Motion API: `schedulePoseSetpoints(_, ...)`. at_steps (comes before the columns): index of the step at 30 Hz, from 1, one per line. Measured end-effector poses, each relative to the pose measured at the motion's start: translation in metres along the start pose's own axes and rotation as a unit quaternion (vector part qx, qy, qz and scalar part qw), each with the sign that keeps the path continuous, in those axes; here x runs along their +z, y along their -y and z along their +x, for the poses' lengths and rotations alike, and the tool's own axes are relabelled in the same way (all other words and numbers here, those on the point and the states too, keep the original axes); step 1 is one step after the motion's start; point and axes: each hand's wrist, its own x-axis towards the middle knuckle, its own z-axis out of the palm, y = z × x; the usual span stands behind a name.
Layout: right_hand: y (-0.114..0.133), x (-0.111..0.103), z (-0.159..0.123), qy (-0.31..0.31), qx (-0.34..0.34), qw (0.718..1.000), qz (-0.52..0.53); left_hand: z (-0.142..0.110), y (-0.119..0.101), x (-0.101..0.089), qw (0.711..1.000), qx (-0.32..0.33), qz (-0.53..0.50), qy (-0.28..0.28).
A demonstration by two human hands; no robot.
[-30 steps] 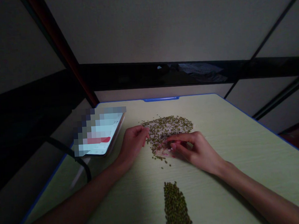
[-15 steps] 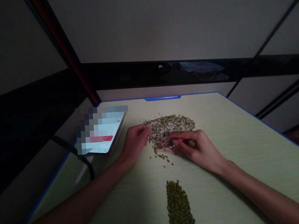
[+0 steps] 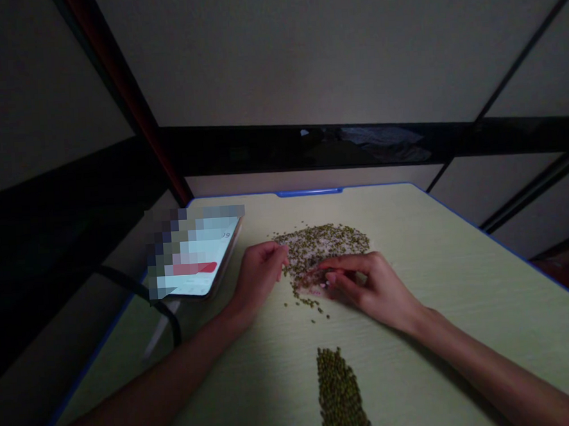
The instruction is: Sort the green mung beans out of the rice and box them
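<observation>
Half-closed right hand (image 3: 378,291) at 4 o'clock of the bean spread (image 3: 336,235), 12 being the far edge. Thumb and forefinger near each other, low over the near side of the spread; cannot tell whether a bean is between them. Left hand (image 3: 259,272) at 9 o'clock, fingers curled in, tips at the spread's edge; contents hidden.

Spread lies mid-surface (image 3: 462,273), thin, a pinkish patch (image 3: 311,290) showing at 6 o'clock; material unclear. Few strays (image 3: 313,321) just beyond it, same bearing. Pile (image 3: 341,393) farther out at 6 o'clock, dense, apart from the spread, its near end cut off by the frame.

Phone (image 3: 212,246) at 9 o'clock, past the left hand, partly blurred out; black cable (image 3: 174,326) at 8.

Change over the last half second: slight. View has tipped a little and the phone's digits differ; both hands keep their stations. Spread and pile look alike then and now. My reading: fine fingering at the spread goes on, with no visible gain or loss in either.
</observation>
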Motion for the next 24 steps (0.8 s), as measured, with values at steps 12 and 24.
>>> schedulePoseSetpoints(12, 0.0021, 0.0017, 0.0002, -0.017, 0.029, 0.999, 0.008, 0.0000, 0.0018, -0.0001, 1.000, 0.001, 0.002, 0.007)
schedulePoseSetpoints(24, 0.0034, 0.0060, 0.0044, -0.022, 0.028, 0.999, -0.008, -0.0003, 0.0016, -0.0003, 1.000, 0.002, 0.006, 0.002)
